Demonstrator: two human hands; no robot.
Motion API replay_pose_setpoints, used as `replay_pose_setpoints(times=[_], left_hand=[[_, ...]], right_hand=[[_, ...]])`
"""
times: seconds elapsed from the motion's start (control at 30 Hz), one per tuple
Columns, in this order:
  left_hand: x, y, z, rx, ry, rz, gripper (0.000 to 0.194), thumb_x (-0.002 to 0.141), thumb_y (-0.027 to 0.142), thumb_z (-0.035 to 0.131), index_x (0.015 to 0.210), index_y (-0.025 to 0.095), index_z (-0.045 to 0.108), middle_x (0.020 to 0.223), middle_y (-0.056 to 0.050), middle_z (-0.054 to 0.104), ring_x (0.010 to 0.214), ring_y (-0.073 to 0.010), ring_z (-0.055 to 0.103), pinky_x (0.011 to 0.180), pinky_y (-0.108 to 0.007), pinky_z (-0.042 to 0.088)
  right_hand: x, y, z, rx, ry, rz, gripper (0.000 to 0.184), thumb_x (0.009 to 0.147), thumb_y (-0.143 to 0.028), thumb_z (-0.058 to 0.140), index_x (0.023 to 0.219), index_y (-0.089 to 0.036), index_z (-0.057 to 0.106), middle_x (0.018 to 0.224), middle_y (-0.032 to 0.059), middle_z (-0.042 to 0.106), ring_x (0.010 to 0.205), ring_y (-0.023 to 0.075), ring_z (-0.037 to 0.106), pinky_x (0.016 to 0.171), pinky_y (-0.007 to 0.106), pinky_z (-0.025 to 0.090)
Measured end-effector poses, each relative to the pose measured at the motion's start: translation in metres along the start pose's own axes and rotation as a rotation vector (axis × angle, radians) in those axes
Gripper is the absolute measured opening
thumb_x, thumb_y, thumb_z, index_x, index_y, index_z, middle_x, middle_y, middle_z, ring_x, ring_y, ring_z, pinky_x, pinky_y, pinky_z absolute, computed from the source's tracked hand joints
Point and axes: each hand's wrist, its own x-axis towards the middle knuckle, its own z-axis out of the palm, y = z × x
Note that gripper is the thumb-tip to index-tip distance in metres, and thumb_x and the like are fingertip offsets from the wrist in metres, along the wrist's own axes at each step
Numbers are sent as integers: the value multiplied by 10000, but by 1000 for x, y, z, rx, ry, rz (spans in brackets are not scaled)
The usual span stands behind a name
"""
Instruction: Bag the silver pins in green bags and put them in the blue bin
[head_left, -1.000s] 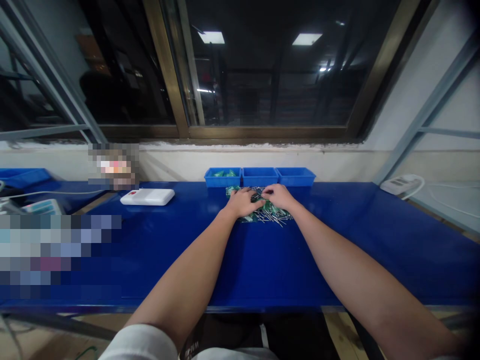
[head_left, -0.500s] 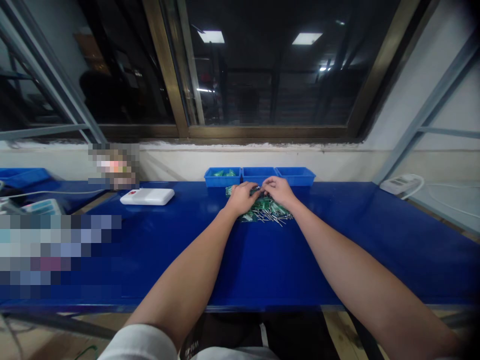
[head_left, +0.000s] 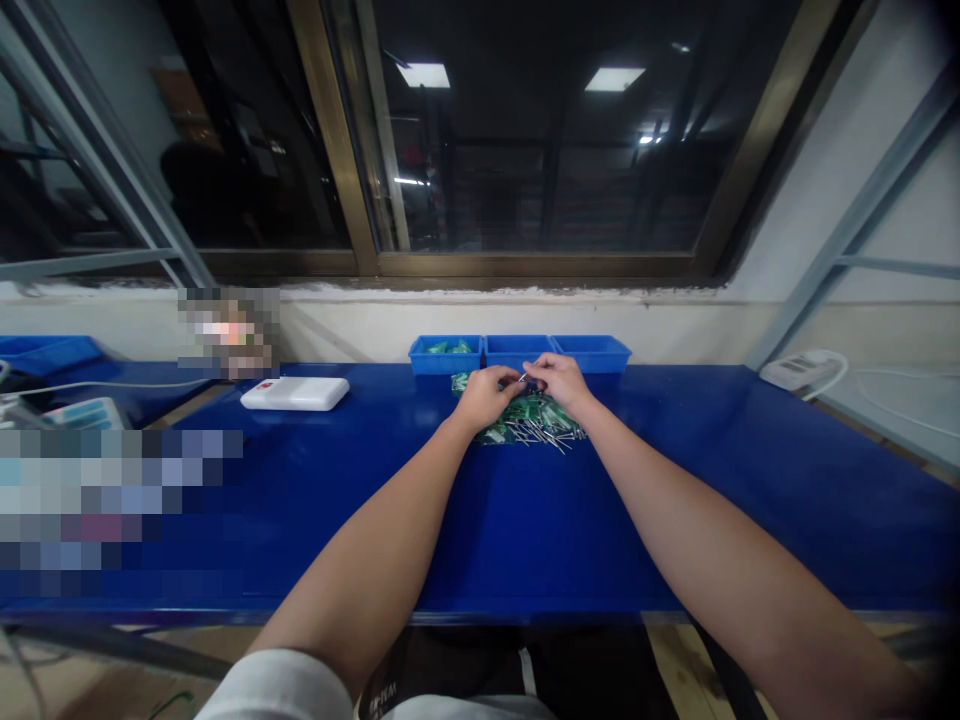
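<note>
My right hand (head_left: 561,383) is closed in a pinch over the pile, with a thin silver metal piece, probably a long screw (head_left: 523,378), showing at its fingertips. My left hand (head_left: 484,398) meets it from the other side, fingers curled and tips close to the same piece; what they grip is hidden. Beneath both hands lie green plastic packets (head_left: 499,433), some with pale printing. Loose long silver screws (head_left: 546,435) are heaped in front of the packets, pointing various ways; they are too small to tell threads.
Behind the pile stand three blue bins: the left bin (head_left: 445,366) holds green packets, beside a middle bin (head_left: 516,350) and a right bin (head_left: 592,362). A white box-like device (head_left: 295,393) lies left on the blue table (head_left: 510,540). A white power strip (head_left: 802,368) sits far right.
My fingers have shifted slightly, and the silver piece between my hands now shows more clearly. The pile and bins look the same.
</note>
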Motion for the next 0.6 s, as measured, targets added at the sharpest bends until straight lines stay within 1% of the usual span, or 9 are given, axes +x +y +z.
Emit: replay_pose_setpoints(times=[0.03, 0.1, 0.2, 0.23, 0.33, 0.43, 0.53, 0.6], left_hand=[[0, 0, 0, 15, 10, -2, 154, 791, 283, 582, 870, 192, 679, 876, -22, 705, 780, -160, 632, 770, -267, 473], [0, 0, 0, 55, 29, -3, 175, 825, 275, 528, 869, 193, 676, 863, -24, 703, 772, -164, 624, 760, -268, 462], [1, -1, 0, 113, 35, 2, 229, 861, 264, 450, 841, 183, 663, 832, -34, 690, 752, -165, 608, 733, -261, 442], [1, -2, 0, 130, 33, 2, 243, 867, 259, 432, 824, 179, 657, 815, -37, 684, 741, -163, 601, 722, -259, 434], [1, -4, -1, 176, 25, -4, 262, 875, 246, 398, 786, 176, 635, 773, -37, 663, 704, -157, 578, 689, -254, 414], [1, -3, -1, 205, -4, -15, 261, 876, 245, 392, 784, 181, 627, 780, -34, 661, 710, -155, 574, 687, -251, 408], [1, -2, -1, 210, -23, -21, 267, 886, 279, 391, 835, 192, 638, 830, -37, 672, 761, -164, 591, 721, -253, 419], [1, -2, -1, 204, -6, -8, 272, 892, 302, 389, 911, 198, 640, 896, -43, 677, 816, -174, 601, 757, -260, 427]], right_hand=[[0, 0, 1, -12, -1, -9, 383, 617, -530, 664, 550, -180, 525, 446, -45, 473, 423, 86, 399, 464, 243, 319], [0, 0, 1, -34, 15, -46, 365, 625, -520, 659, 584, -172, 556, 483, -33, 507, 452, 92, 429, 481, 243, 339], [0, -1, 1, -31, 67, -111, 343, 598, -470, 696, 724, -167, 598, 582, -15, 582, 508, 104, 484, 515, 246, 374], [-1, -1, 0, -26, 64, -128, 348, 590, -459, 706, 745, -166, 600, 594, -12, 591, 515, 106, 492, 520, 248, 381], [-4, -3, -1, -27, 0, -157, 335, 589, -467, 713, 682, -164, 604, 585, 0, 598, 503, 108, 491, 512, 254, 386], [-6, -4, -2, -25, -29, -139, 349, 592, -502, 703, 616, -168, 605, 552, 4, 597, 469, 107, 474, 485, 257, 373], [-5, -5, -4, -15, 11, -109, 373, 626, -542, 659, 591, -174, 604, 527, 5, 596, 446, 110, 469, 471, 258, 362], [-3, -5, -7, -47, 101, -120, 386, 669, -553, 611, 585, -175, 604, 533, 12, 603, 466, 122, 491, 494, 264, 377]])
